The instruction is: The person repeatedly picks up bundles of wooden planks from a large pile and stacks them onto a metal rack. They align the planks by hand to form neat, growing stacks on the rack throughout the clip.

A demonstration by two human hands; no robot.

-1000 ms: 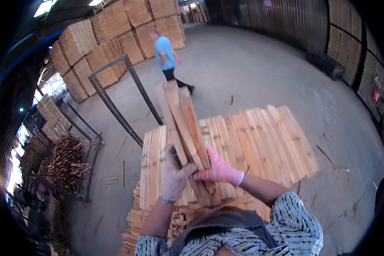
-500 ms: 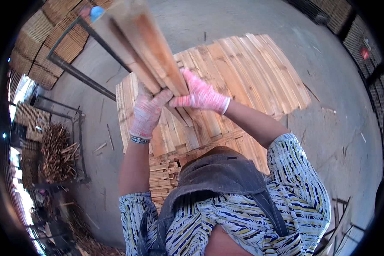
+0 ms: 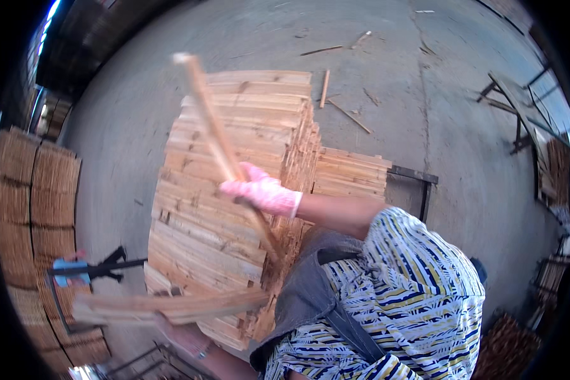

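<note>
My right hand [image 3: 266, 191], in a pink and white knit glove, is closed around a narrow wooden strip [image 3: 212, 130] that slants up to the left. In my left hand [image 3: 182, 334], also gloved, are long wooden boards [image 3: 133, 309], held nearly level at the lower left and smeared by motion. The boards cover part of that hand; how many there are I cannot tell. Under both hands lies a large stack of planks [image 3: 202, 209], its uneven board ends facing right.
A lower stack of boards [image 3: 354, 170] adjoins on the right, beside a dark metal frame [image 3: 427, 180]. Loose wood strips [image 3: 348, 116] lie on the concrete floor. Tall board stacks [image 3: 54, 202] line the left, where a person in blue [image 3: 71, 271] stands. A wooden rack [image 3: 516, 107] is far right.
My hands have moved apart, dividing the wood they held together. The right hand now has one strip, the left has boards lower down. My view has swung round over the stack.
</note>
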